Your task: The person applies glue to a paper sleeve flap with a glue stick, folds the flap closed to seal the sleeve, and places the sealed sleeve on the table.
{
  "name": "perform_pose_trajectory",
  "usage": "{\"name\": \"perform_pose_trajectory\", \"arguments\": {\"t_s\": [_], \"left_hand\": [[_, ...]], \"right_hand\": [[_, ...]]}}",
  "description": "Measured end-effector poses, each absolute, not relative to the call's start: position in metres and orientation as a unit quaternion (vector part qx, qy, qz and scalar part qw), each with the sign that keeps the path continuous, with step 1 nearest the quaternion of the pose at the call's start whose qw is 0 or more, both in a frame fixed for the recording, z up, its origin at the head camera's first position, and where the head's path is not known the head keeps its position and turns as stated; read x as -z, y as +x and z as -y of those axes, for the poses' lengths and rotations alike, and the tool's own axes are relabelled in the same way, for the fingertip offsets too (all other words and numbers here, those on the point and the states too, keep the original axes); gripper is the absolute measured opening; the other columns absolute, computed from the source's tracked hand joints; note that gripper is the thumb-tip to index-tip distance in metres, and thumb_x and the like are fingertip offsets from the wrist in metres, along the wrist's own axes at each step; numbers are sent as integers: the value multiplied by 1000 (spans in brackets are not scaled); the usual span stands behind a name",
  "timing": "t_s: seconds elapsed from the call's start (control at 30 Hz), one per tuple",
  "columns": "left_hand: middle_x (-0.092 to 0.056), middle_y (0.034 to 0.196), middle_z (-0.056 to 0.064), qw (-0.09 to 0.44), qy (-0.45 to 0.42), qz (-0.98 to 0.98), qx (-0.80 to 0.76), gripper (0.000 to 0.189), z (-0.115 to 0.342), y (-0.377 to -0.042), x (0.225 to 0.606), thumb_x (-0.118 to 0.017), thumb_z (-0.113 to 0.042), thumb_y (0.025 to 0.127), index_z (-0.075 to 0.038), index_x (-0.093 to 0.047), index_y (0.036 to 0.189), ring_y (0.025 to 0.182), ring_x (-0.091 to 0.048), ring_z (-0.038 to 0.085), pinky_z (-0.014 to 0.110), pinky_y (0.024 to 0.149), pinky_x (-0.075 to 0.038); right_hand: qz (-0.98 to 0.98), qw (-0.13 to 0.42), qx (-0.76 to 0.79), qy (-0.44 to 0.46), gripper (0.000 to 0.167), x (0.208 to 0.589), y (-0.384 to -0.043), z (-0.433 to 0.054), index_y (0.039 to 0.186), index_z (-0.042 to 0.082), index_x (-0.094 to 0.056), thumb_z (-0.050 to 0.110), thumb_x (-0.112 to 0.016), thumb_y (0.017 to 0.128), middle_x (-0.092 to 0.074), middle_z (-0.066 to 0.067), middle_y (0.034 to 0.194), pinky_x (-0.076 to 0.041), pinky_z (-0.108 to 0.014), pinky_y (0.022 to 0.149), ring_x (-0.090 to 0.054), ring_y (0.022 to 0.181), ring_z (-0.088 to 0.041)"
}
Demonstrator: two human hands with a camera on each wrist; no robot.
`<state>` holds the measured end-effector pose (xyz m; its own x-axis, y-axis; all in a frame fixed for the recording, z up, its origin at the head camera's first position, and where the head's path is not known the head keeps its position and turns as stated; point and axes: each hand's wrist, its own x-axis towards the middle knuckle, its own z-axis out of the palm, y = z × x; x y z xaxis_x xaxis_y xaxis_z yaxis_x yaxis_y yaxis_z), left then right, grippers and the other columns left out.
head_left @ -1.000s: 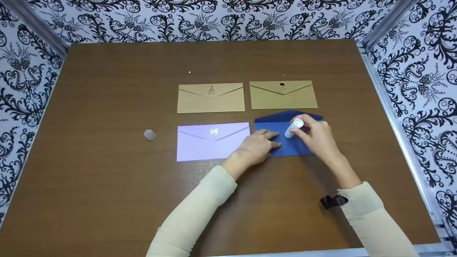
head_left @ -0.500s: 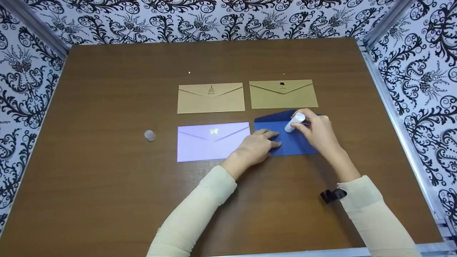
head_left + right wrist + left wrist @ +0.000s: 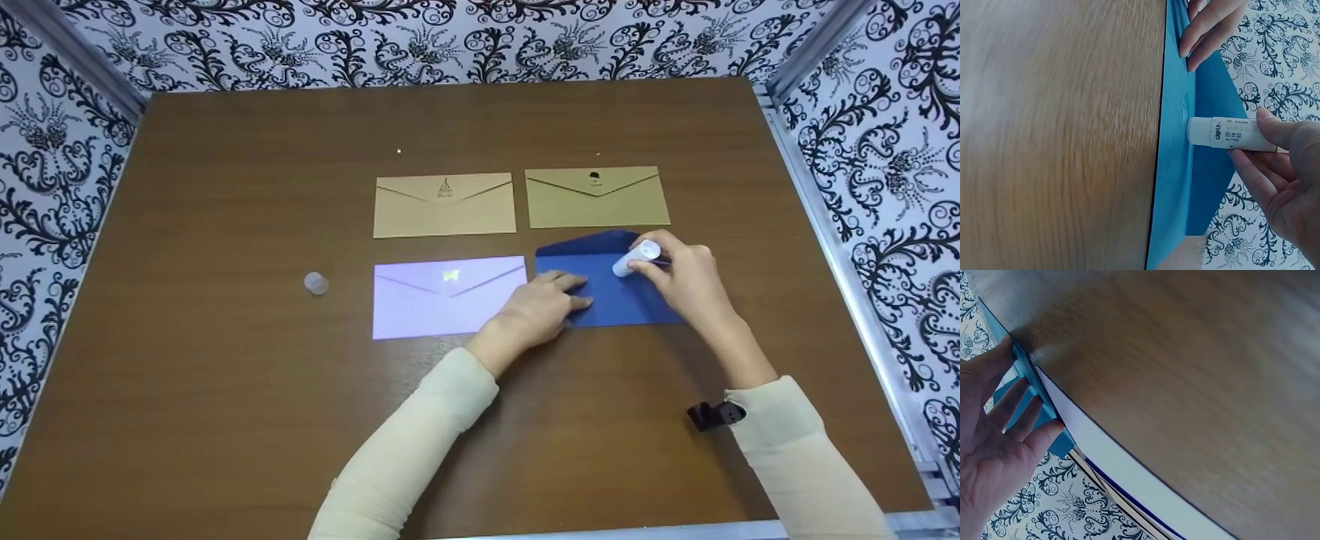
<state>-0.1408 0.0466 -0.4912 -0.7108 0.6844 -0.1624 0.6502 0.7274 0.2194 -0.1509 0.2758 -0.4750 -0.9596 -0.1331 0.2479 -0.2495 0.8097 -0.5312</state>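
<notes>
Pinching the glue stick (image 3: 634,260), your right hand (image 3: 691,283) holds its end to the blue envelope (image 3: 619,303). Your left hand (image 3: 538,306), fingers extended, apparently steadies that envelope.

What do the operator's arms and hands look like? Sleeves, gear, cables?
Plain, pale cream long sleeves. The left hand and right hand are bare, no gloves or rings visible. Small black device at the right sleeve's end; no cables visible.

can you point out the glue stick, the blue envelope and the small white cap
Glue stick (image 3: 1230,133): right wrist view, on its printed white body.
Blue envelope (image 3: 624,302): head view, on the bare lower part of its body.
Small white cap (image 3: 316,283): head view, on its visible middle.
</notes>
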Motion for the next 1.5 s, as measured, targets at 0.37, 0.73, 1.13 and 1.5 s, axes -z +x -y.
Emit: {"name": "perform_pose_trajectory", "arguments": {"t_s": [0.37,0.73,1.13,1.5], "left_hand": [[-44,157,-2,111,366,-921,-69,44,-45,-141,492,-66,-26,96,-31,-59,140,145,-41,22,33,118,-40],[-42,158,-2,116,364,-922,-65,44,-46,-141,493,-64,-27,98,-32,-57,141,146,-40,23,36,120,-39],[-43,158,-2,113,368,-921,-65,44,-45,-141,494,-63,-26,98,-32,-57,141,145,-40,23,37,119,-39],[-43,158,-2,114,368,-920,-77,44,-45,-142,495,-63,-25,98,-31,-57,141,146,-40,22,36,118,-41]], "right_hand": [[944,106,-289,120,22,475,-136,-276,102,8,-70,14,-79,84,-77,-17,97,-60,-46,72,-74,87,-31],[940,84,-306,124,20,476,-132,-266,103,8,-70,16,-78,86,-76,-18,99,-62,-49,74,-75,89,-32],[938,86,-307,139,24,478,-142,-255,106,7,-69,17,-78,86,-76,-16,98,-63,-45,73,-75,89,-31],[947,89,-286,117,28,476,-150,-259,108,6,-67,19,-78,85,-75,-20,97,-61,-51,76,-74,91,-36]]}}
